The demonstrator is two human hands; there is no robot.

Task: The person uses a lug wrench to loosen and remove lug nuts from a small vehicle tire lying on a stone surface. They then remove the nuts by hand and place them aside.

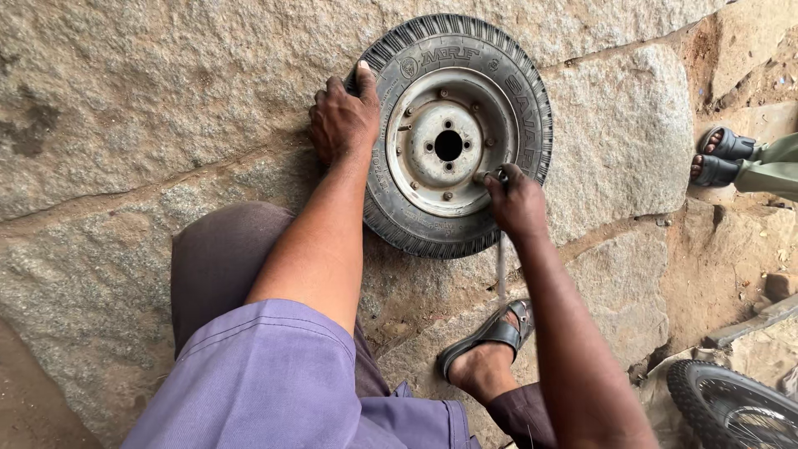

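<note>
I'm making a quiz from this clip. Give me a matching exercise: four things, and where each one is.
Things:
1. left hand
2. right hand
3. sandalled foot
4. bicycle wheel

Places:
A. bottom right corner
B. on the tyre's left edge
C. on the stone below the tyre
D. at the metal rim's lower right, on a tool

Pairs: 1-B, 2-D, 3-C, 4-A

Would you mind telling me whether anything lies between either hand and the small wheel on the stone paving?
Nothing visible does: the left hand rests on the tyre, and the right hand holds a tool at the steel rim.
</note>
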